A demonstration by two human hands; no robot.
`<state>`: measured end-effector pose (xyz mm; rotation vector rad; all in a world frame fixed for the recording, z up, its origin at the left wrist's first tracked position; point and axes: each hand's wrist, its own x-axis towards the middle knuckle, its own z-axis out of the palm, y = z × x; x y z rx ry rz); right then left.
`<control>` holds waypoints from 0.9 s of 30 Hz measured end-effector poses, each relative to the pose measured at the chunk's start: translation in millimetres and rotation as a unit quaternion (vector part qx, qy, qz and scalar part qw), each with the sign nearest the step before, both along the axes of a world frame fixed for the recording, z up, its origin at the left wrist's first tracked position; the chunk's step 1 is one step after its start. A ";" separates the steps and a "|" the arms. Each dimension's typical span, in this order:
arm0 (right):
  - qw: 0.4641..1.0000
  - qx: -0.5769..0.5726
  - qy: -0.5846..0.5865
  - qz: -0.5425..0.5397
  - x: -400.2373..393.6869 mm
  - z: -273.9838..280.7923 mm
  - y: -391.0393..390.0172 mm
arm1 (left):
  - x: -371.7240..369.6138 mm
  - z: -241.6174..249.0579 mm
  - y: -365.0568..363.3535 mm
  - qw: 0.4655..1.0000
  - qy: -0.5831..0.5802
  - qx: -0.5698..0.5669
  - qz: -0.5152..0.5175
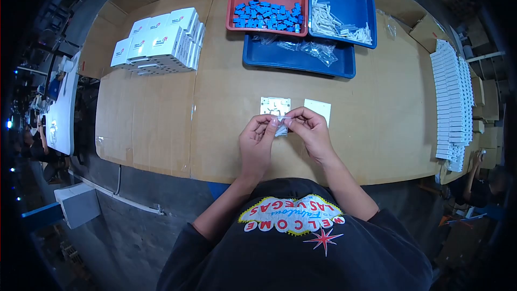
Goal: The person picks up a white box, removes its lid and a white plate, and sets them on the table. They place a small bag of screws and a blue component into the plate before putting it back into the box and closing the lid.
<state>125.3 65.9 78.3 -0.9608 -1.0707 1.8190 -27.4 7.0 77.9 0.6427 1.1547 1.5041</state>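
Observation:
My left hand (258,138) and my right hand (312,132) meet over the cardboard-covered table, each closed in a pinch. Between the fingertips is a small, thin whitish piece (281,118); its exact kind is too small to make out. Just beyond the fingers lies a square white plastic housing (275,102) with small parts inside, its near side partly hidden by my hands. A flat white plate (319,109) rests beside it, behind my right hand.
A red tray (235,0) of blue parts and a blue tray (368,0) of white sticks overlap another blue tray (258,60) with clear plastic bags. White boxes (164,40) are stacked at left, stacked white pieces (451,102) at right. Other people sit at both sides.

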 end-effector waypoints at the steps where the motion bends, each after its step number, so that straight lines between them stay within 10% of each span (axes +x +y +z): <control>1: 1.000 0.007 -0.002 -0.001 -1.2 -1.5 -0.2 | -0.2 0.5 -0.1 1.000 0.000 -0.002 0.001; 27: 0.991 0.112 0.071 0.009 -7.4 11.1 -3.8 | 0.2 20.0 -8.8 0.999 0.004 0.045 -0.012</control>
